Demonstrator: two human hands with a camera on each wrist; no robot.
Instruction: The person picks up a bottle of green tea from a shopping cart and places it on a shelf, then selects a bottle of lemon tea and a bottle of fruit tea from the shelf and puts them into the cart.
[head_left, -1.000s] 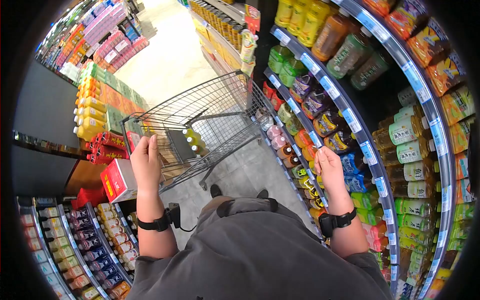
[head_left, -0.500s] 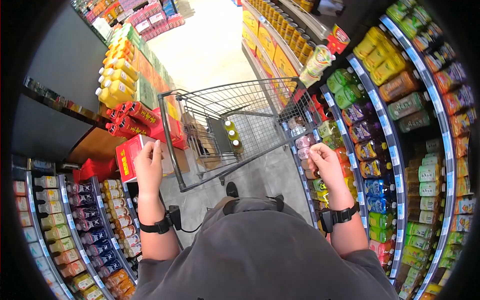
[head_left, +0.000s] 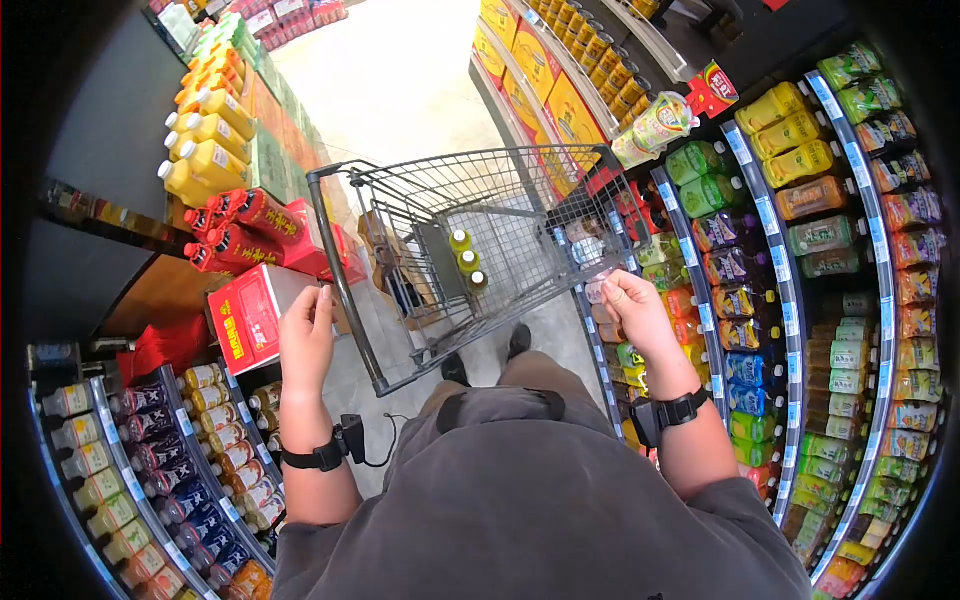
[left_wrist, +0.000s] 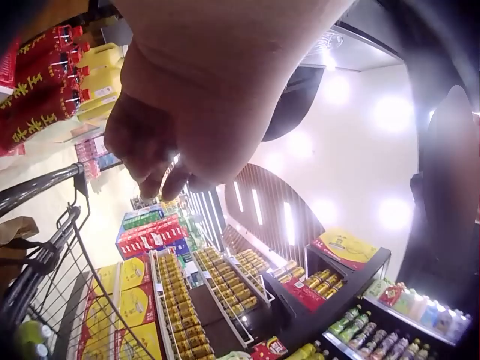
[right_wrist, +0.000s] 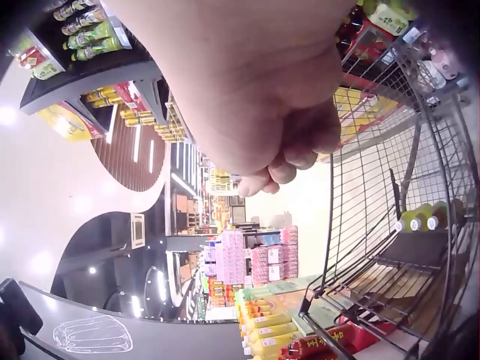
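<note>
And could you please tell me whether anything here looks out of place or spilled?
Only the shopping cart seems slightly askew: it stands turned sideways to the person, its handle on the side of the red carton at left rather than squarely facing them. I see no spill or damage.

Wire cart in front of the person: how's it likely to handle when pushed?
The cart should push fairly light, since much of its mesh floor is bare. Its wire frame looks metal, so it will probably stay stiff. The three narrow bottles inside may slide or tip on a hard shove, with open mesh floor beside them.
</note>
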